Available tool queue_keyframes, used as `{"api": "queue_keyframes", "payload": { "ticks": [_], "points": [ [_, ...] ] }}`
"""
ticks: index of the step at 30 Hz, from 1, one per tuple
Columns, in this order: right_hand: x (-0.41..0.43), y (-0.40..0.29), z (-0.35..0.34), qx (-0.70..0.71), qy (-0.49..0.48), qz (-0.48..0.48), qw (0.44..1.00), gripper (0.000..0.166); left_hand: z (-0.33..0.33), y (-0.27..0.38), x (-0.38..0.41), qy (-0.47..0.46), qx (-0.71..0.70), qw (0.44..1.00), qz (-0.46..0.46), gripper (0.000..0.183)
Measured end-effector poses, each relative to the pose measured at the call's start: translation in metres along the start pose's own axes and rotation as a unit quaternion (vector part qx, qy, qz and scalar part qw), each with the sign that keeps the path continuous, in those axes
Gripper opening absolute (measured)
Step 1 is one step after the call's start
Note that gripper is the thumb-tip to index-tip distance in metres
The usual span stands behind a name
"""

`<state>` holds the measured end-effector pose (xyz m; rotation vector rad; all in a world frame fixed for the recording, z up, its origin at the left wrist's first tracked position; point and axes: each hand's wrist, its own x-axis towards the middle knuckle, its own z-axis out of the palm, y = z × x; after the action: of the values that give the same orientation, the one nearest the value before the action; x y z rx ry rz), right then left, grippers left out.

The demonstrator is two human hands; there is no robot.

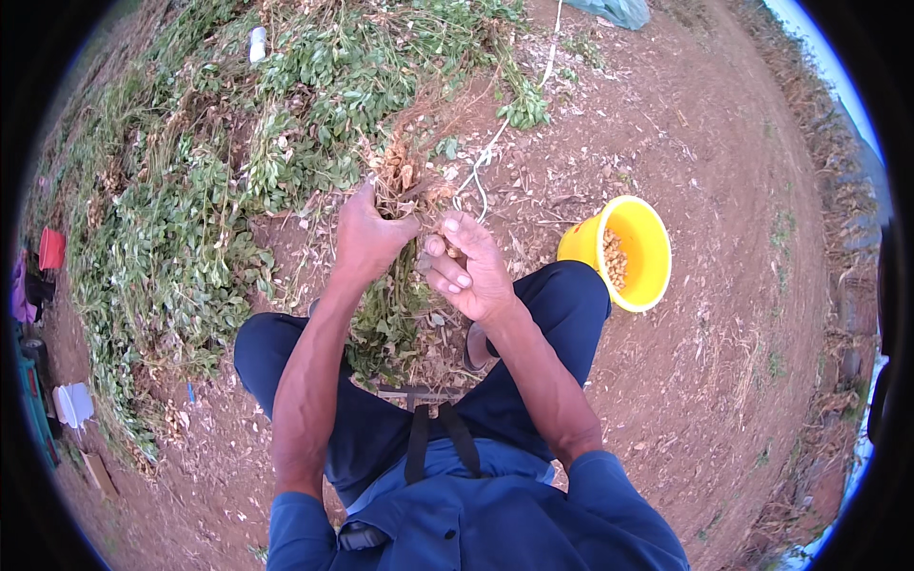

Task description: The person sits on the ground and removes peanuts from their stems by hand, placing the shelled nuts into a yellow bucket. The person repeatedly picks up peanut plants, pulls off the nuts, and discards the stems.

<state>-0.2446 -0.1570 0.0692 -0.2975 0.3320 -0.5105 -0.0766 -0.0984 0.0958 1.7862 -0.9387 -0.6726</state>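
My left hand (371, 232) grips a peanut plant near its roots, where a cluster of tan pods (397, 170) hangs among thin roots. Its leafy stems (389, 307) trail down between my knees. Just to the right, my right hand (468, 265) has its fingers curled around what look like picked peanut pods (453, 250), mostly hidden by the fingers. By my right knee a yellow bucket (580, 241) leans with its mouth toward me, and loose peanuts (615, 260) lie inside it.
Uprooted peanut plants (164, 264) are heaped to the left and ahead. A white rope (485, 157) crosses the soil toward a green plastic sheet (621, 11). Far left are a red bucket (52, 248) and a white container (73, 405). A white bottle (257, 44) lies on the heap.
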Motion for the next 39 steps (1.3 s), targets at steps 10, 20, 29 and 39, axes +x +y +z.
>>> {"api": "queue_keyframes", "payload": {
  "ticks": [10,20,29,39],
  "points": [
    [-0.003,-0.008,-0.011,-0.132,0.063,-0.046,0.988,0.014,-0.007,0.017,-0.009,-0.140,-0.174,0.974,-0.031,0.074],
    [-0.013,0.033,-0.015,-0.208,0.142,-0.085,0.964,0.027,0.015,0.006,-0.016,0.007,0.211,0.974,0.076,0.051],
    [-0.040,0.016,-0.015,-0.266,0.201,-0.053,0.942,0.020,0.041,0.000,-0.029,-0.016,0.238,0.949,0.206,0.057],
    [-0.046,0.016,-0.008,-0.298,0.206,-0.065,0.930,0.017,0.041,-0.002,-0.028,-0.016,0.238,0.942,0.236,0.046]
  ]
}}
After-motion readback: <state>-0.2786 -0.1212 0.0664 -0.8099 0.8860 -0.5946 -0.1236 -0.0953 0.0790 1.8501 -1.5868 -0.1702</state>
